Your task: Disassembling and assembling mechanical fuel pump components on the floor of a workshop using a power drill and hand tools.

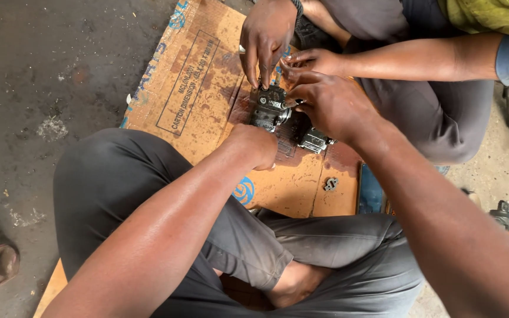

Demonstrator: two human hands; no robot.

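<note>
Head view shows my left hand [258, 145] curled shut at the near side of a dark metal block [269, 107], seemingly to steady it on the oily cardboard sheet [195, 88]. At two o'clock my right hand [331, 106] closes its fingertips [293, 97] on the block's top edge. A co-worker's two hands [269, 35] press down from twelve o'clock. One small metal piece [330, 184] lies apart at four o'clock.

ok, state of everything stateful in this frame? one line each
left hand: closed, knuckles against the near side of the dark metal block
right hand: fingers bent at the block's top
dark metal block: upright on the cardboard, oily
other person's hands: both fingertips on the block's far edge
small metal part: lying beside the block
cardboard sheet: flat, oil-stained
</note>
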